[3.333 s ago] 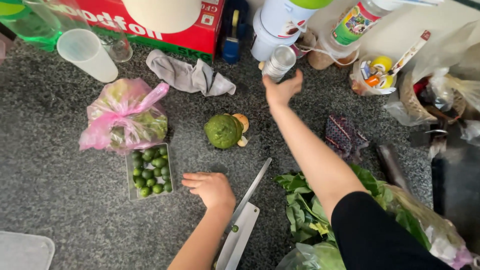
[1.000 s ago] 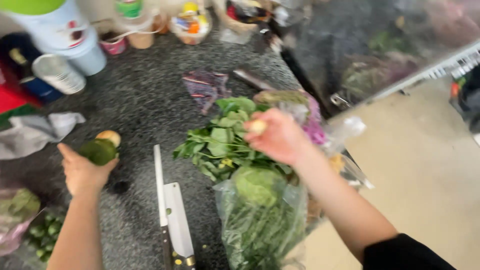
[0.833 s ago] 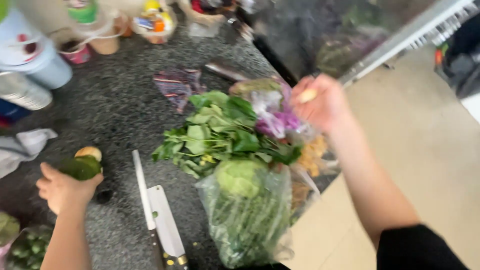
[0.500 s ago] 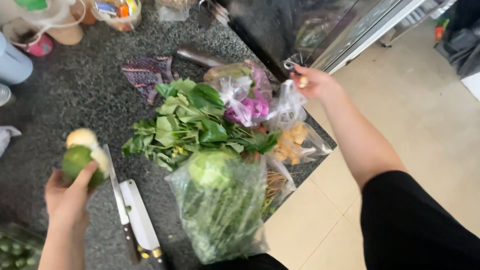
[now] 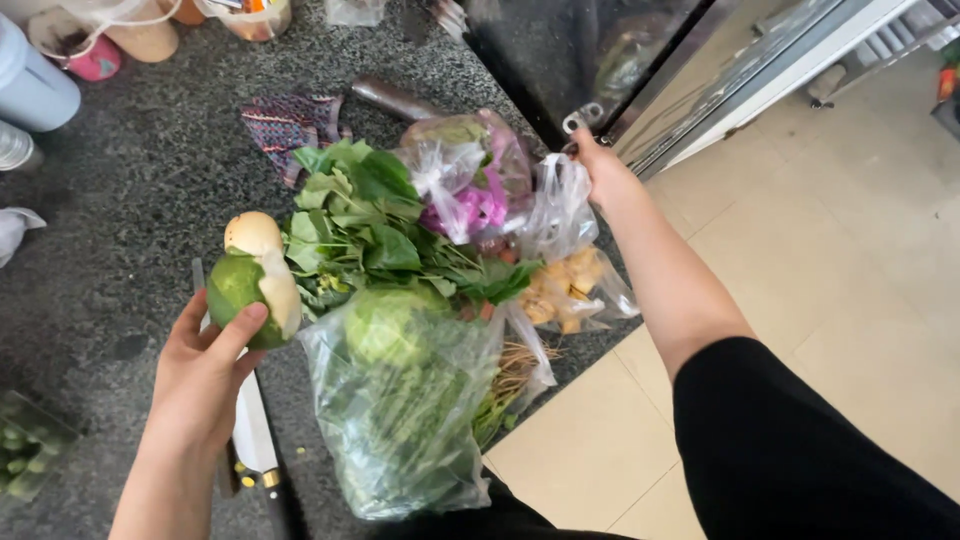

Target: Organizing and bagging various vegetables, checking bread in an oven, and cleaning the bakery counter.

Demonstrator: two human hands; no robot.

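My left hand [image 5: 205,375] holds a green fruit [image 5: 252,284] with pale peeled patches, lifted above the dark granite counter [image 5: 130,210]. A large knife [image 5: 250,440] lies on the counter under that hand. My right hand [image 5: 605,172] reaches to the counter's right edge, its fingers at a small metal latch [image 5: 582,119] on a glossy black appliance, touching a clear plastic bag [image 5: 560,215]. Between my hands lie loose green leaves [image 5: 360,215], a bag of purple flowers [image 5: 470,190], a bag of yellow pieces [image 5: 565,290] and a bag of greens [image 5: 400,400].
A patterned cloth [image 5: 290,118] lies behind the leaves. Jars and containers [image 5: 40,80] line the back of the counter. A tray of small green fruits [image 5: 25,455] sits at the left edge. Beige tiled floor [image 5: 840,250] lies to the right.
My left hand has picked up the green fruit and raised it off the counter. My right hand swept from the back of the counter across the vegetables to the latch at the right.
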